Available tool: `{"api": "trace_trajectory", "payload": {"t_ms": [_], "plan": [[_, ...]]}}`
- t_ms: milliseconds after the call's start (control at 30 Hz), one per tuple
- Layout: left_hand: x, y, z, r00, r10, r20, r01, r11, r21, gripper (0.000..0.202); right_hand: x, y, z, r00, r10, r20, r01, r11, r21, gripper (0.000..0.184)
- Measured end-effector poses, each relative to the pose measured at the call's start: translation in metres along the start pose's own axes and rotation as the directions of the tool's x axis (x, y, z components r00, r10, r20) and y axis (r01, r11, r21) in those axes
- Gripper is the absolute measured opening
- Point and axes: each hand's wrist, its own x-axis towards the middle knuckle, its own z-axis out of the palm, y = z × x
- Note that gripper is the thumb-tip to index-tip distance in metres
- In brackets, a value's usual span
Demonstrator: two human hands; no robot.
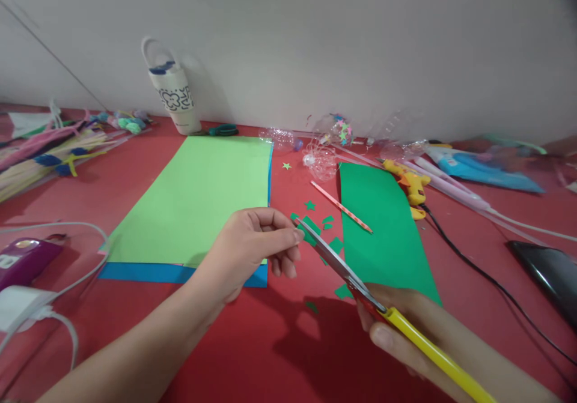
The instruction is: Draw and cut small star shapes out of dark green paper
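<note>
My left hand point(256, 241) is closed in a pinch, with a small piece of green paper point(294, 217) showing at its fingertips. My right hand point(426, 312) grips a pair of scissors point(336, 261) with a yellow handle. The blades point up and left and look nearly closed, their tips touching or right beside the pinched piece. Below the blades, several green paper scraps point(336, 245) lie on the red table. A cut green star point(309, 205) sits just beyond them. My fingers hide part of the pinched piece.
Light green sheets point(202, 193) over blue paper lie left. To the right are a dark green sheet point(383, 247), a pink pencil point(341, 206), a yellow glue gun point(412, 184) and a phone point(547, 274). Behind stands a white tumbler point(175, 99). Cables cross the left edge.
</note>
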Motion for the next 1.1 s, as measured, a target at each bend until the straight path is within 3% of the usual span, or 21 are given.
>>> {"api": "trace_trajectory", "payload": {"t_ms": [100,233,433,800,1100], "plan": [[0.001,0.000,0.001,1.000,0.004,-0.010,-0.004,1.000,-0.022,0.014,0.015,-0.023,-0.005,1.000,0.009,-0.016,-0.010,0.999,-0.035,0.048],[0.000,-0.002,0.002,1.000,0.025,0.009,-0.025,0.998,-0.066,0.013,0.018,-0.037,-0.002,1.000,0.023,0.019,-0.024,0.998,0.053,0.055],[-0.002,-0.004,0.004,0.997,0.014,0.074,-0.008,0.997,-0.077,0.013,0.018,-0.036,-0.001,0.995,0.052,0.083,-0.063,0.989,0.132,0.059],[-0.004,-0.007,0.011,0.998,0.022,-0.058,-0.025,0.999,-0.042,0.014,0.020,-0.036,-0.004,0.997,-0.026,0.075,0.022,0.999,0.046,0.058],[-0.003,-0.005,0.010,0.999,0.020,-0.029,-0.022,0.997,-0.076,0.017,0.018,-0.034,-0.005,0.991,-0.007,0.135,-0.005,0.996,0.091,0.055]]}}
